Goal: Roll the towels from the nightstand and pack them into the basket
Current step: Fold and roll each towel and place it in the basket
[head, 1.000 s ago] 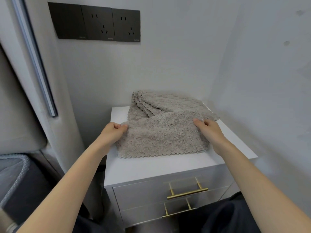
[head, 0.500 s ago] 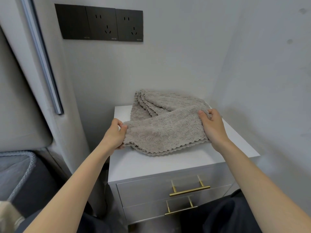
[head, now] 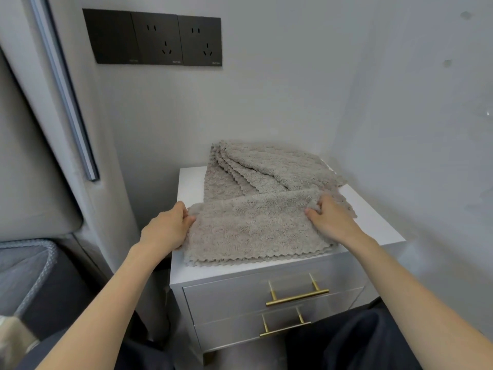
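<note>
Pinching the towel [head: 253, 231] at its left edge with the left hand [head: 165, 228], fingers curled; gripping the right edge with the right hand [head: 330, 220], fingers curled into a fold. Spread between both hands on the nightstand [head: 190, 182], pile [head: 272, 166] just beyond.

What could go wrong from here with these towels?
1. The left hand and right hand both pinch the front towel. It overlaps the towels behind, so pulling it may drag them along.
2. Its scalloped hem lies close to the front edge of the nightstand. It could slip off during rolling.
</note>
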A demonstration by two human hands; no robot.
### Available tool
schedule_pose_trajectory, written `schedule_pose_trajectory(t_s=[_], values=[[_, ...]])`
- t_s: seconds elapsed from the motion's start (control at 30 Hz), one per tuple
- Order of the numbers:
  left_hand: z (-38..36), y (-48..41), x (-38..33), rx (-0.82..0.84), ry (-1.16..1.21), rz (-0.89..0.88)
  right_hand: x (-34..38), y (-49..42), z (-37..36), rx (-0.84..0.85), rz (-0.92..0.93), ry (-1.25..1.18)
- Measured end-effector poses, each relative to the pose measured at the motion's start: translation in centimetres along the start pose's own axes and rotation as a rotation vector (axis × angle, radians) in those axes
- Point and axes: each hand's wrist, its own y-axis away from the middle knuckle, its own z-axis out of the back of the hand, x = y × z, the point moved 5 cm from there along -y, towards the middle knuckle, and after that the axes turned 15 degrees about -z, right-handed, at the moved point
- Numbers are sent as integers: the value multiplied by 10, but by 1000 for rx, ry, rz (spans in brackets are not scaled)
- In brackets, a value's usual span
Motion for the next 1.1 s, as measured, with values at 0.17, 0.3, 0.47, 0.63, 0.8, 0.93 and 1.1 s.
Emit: schedule_pose_trajectory(t_s=[0.17,0.3,0.47,0.63,0.8,0.93,1.1], values=[[12,3,-23,-318,-188,-59,8,14,20,-352,39,17],[-9,3,-74,-425,-212,-345,50,49,8,-512,401,21],[-58,1,-101,-195,-341,-427,74,66,-55,-234,632,228],[-72,-7,-90,-94,-261,-361,60,50,-72,-91,549,381],[-69,-6,-69,-80,-168,-292,30,33,-64,-12,398,477],[-60,-2,-47,-48,-158,-205,6,23,-47,29,262,444],[-52,1,-36,-9,-148,-127,-8,24,-34,44,225,423]])
